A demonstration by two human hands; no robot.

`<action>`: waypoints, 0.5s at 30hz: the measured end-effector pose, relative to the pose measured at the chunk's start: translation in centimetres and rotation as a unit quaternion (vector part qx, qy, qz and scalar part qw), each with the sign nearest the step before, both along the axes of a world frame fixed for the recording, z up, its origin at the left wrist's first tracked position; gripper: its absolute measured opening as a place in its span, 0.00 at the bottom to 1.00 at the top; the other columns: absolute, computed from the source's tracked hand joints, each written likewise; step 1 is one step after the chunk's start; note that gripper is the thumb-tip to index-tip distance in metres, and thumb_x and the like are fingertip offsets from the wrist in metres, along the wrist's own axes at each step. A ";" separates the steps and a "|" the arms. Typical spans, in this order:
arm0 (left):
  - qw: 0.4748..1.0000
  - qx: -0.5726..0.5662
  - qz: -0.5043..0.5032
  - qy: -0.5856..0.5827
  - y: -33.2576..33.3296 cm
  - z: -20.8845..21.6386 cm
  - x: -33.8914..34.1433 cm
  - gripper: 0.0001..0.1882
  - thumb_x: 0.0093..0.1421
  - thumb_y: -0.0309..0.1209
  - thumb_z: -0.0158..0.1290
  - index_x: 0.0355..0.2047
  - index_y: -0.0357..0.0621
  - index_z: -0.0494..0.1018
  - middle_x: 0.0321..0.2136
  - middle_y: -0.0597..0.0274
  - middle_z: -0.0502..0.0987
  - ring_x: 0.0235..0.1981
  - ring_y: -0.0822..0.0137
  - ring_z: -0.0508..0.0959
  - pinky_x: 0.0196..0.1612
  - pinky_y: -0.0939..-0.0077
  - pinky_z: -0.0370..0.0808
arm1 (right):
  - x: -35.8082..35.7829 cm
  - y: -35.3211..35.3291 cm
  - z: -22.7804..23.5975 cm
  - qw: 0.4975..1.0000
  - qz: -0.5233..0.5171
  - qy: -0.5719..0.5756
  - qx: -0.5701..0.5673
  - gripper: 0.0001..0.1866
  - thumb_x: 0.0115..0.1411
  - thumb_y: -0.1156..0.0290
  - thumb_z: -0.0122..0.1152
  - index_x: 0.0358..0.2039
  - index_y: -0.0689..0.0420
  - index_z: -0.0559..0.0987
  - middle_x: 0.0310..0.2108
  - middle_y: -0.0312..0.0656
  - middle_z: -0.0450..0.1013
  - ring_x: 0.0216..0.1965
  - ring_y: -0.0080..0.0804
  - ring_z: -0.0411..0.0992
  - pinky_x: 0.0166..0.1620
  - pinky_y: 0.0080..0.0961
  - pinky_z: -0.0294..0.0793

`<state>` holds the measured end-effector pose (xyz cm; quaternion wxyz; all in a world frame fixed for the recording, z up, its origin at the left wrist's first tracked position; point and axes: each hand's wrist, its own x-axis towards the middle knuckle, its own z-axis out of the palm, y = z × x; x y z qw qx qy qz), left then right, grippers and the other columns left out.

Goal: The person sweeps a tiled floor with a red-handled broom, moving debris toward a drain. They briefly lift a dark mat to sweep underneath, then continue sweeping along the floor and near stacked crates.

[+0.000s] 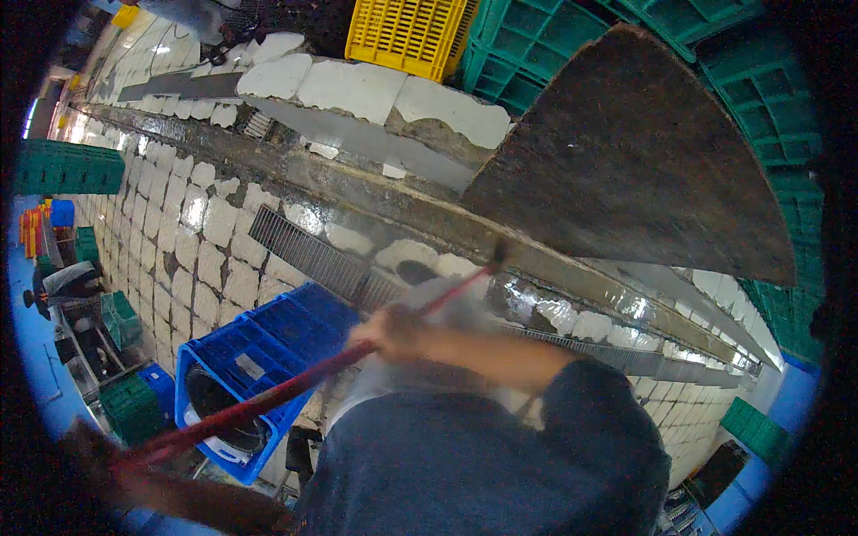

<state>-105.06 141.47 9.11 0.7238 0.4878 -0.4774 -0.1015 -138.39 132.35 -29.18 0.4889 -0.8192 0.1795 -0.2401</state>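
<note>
My right hand (pixel 391 332) is wrapped round the middle of a long red pole (pixel 295 386), in front of my body. The pole slants from the lower left up to a dark end (pixel 499 254) over a wet channel (pixel 420 198) in the floor. What kind of tool head that end is, I cannot tell, as it is blurred. Down at the lower left, my left hand (pixel 100 456) is closed on the near end of the pole, dim and smeared. A large dark brown sheet (pixel 639 161) stands beyond the pole's far end, to the right.
On the left a blue crate (pixel 268 357) lies on its side, something dark and round inside. Metal gratings (pixel 308 253) line the channel across worn white tiles (pixel 214 232). A yellow crate (pixel 407 36) and green crates (pixel 527 49) stand beyond; more green crates (pixel 71 168) sit far left.
</note>
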 end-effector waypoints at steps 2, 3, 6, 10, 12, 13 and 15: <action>0.989 0.100 -0.016 0.107 -3.2 -8.7 -3.3 0.15 0.59 0.40 0.62 0.36 0.39 0.76 0.30 0.57 0.80 0.31 0.63 0.81 0.38 0.67 0.78 | -6.7 1.4 -3.6 0.986 -0.058 0.147 0.060 0.09 0.46 0.65 0.67 0.26 0.51 0.77 0.20 0.48 0.74 0.27 0.54 0.77 0.31 0.51 0.73; 0.969 0.210 -0.059 0.115 -4.5 -12.5 -5.6 0.17 0.58 0.41 0.62 0.36 0.39 0.76 0.30 0.57 0.79 0.31 0.62 0.80 0.38 0.66 0.77 | -9.9 1.9 -5.4 0.969 -0.122 0.202 0.068 0.08 0.46 0.65 0.66 0.25 0.51 0.77 0.22 0.48 0.75 0.29 0.53 0.77 0.30 0.51 0.71; 0.889 0.332 -0.263 0.173 -6.3 -18.1 -12.5 0.21 0.56 0.45 0.64 0.38 0.38 0.76 0.29 0.56 0.77 0.30 0.59 0.78 0.39 0.63 0.75 | -17.5 2.4 -9.7 0.889 -0.242 0.299 0.248 0.07 0.50 0.66 0.63 0.27 0.55 0.79 0.28 0.47 0.76 0.34 0.46 0.74 0.37 0.38 0.72; 0.881 0.264 -0.346 0.185 -7.8 -11.6 -14.9 0.15 0.56 0.37 0.65 0.26 0.39 0.74 0.22 0.52 0.77 0.27 0.58 0.78 0.37 0.58 0.76 | -13.4 0.7 -13.0 0.948 -0.220 0.182 0.139 0.12 0.54 0.61 0.62 0.26 0.57 0.77 0.27 0.46 0.75 0.32 0.44 0.74 0.38 0.37 0.71; 0.904 0.227 -0.336 0.137 -7.6 -6.7 -14.7 0.17 0.58 0.38 0.63 0.21 0.41 0.72 0.20 0.54 0.75 0.24 0.58 0.77 0.38 0.51 0.76 | -6.9 -1.0 -13.3 0.955 -0.189 0.087 0.209 0.13 0.57 0.61 0.59 0.26 0.59 0.75 0.27 0.47 0.73 0.33 0.46 0.73 0.38 0.38 0.70; 0.916 0.224 -0.311 0.115 -7.1 -4.3 -14.4 0.20 0.60 0.41 0.61 0.19 0.43 0.70 0.19 0.56 0.75 0.23 0.58 0.76 0.41 0.44 0.75 | -3.0 -2.4 -13.3 0.977 -0.162 0.014 0.137 0.07 0.51 0.70 0.59 0.28 0.60 0.75 0.26 0.49 0.72 0.33 0.54 0.74 0.38 0.41 0.71; 0.936 0.220 -0.269 0.060 -6.5 -2.1 -14.2 0.23 0.60 0.46 0.59 0.16 0.44 0.70 0.17 0.58 0.74 0.21 0.57 0.76 0.42 0.41 0.76 | 4.3 -4.7 -12.8 0.987 -0.110 -0.047 0.109 0.10 0.48 0.70 0.56 0.31 0.60 0.75 0.31 0.51 0.73 0.36 0.53 0.74 0.39 0.41 0.71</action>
